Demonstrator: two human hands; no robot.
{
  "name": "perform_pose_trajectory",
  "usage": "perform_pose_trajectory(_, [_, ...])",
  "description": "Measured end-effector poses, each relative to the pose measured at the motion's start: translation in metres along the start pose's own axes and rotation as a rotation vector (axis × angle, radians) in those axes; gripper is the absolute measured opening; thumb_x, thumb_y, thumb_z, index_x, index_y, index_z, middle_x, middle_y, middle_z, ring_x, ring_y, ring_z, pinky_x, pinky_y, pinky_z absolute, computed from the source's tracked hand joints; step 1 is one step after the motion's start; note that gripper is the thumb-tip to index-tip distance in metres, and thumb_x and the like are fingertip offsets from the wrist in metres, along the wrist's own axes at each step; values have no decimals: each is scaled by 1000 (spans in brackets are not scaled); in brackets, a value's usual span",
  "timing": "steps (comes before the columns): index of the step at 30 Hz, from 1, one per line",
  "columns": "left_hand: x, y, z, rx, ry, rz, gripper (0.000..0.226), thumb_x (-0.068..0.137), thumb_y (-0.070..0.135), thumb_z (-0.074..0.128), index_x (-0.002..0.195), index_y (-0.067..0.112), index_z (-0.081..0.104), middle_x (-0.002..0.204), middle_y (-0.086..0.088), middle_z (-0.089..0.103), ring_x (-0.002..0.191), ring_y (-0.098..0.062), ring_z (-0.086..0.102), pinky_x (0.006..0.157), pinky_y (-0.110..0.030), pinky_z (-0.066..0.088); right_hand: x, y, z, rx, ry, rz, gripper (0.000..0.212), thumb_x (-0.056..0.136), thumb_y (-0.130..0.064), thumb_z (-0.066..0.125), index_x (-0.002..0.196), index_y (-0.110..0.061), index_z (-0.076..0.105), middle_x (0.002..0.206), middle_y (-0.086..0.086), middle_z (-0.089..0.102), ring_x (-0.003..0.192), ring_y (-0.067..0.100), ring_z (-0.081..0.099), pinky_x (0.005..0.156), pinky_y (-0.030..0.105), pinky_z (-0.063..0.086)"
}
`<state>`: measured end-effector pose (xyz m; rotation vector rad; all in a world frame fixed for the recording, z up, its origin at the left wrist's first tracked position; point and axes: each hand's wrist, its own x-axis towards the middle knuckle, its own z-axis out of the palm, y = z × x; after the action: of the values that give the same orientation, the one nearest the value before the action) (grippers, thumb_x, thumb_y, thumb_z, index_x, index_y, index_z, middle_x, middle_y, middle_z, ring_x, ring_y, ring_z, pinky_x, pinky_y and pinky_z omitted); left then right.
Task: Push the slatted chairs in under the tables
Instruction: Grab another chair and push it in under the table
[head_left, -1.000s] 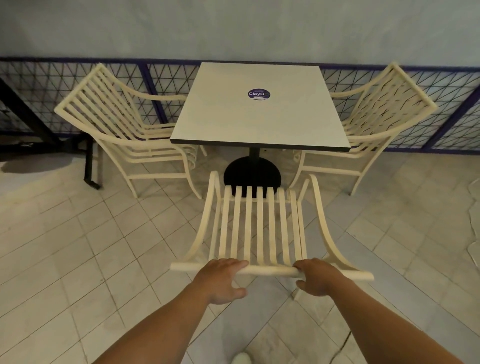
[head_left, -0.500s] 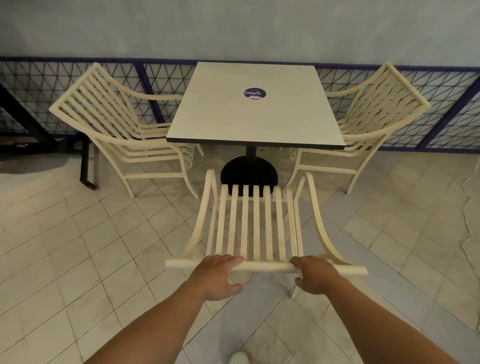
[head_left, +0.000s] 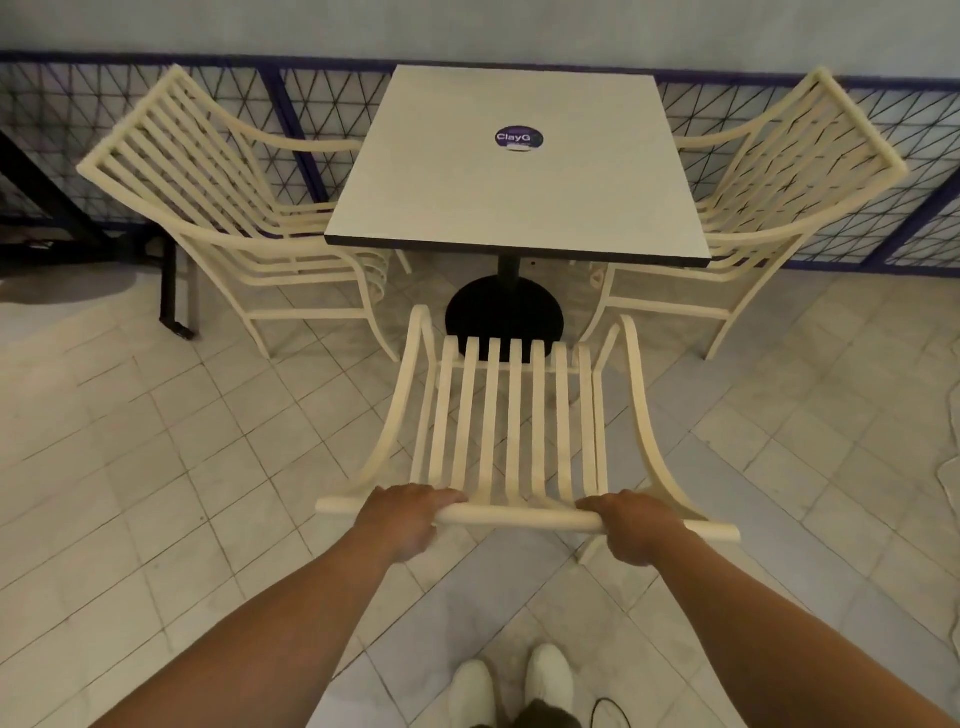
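So both hands, left hand (head_left: 402, 519) and right hand (head_left: 631, 525), are gripping the slatted chair (head_left: 511, 415)'s top rail, facing the surface (head_left: 519, 208)'s near edge.

The chair (head_left: 511, 415) is sliding forward, but only just! Ahead of the grip on the top rail (head_left: 519, 515), the seat's far end now laps a touch further over the table's black base (head_left: 504, 312). Behind the grip, both arms (head_left: 291, 623) stretch out longer, and two white shoes (head_left: 548, 675) come fully into view where only a sliver showed.
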<state>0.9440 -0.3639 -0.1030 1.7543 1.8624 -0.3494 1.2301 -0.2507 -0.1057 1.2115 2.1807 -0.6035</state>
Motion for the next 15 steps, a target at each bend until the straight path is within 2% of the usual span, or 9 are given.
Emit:
perform_pose_trajectory(2, [7,-2,1,60,-13,-32,70,97,14,52,148,56,30,127,2,60,108,-23,61,75,-35,39,6,3,-1,10,-20,-35,64,91,-15,63,144,-42,42,121,-4,61,99,15,61,93,33,52])
perform_pose_trajectory(4, [12,-2,-1,95,-32,-32,78,95,5,52,149,57,27,123,-2,61,103,-25,62,71,-33,39,9,5,-3,31,-37,-68,62,91,-15,63,143,-42,44,120,-4,61,96,14,59,93,33,51])
perform_pose_trajectory(15, [57,-11,-33,71,-26,-24,81,93,-1,48,147,57,31,124,0,60,104,-25,61,71,-33,37,42,17,-40,53,2,-85,61,94,-12,59,144,-43,44,122,-3,59,104,17,59,94,34,48])
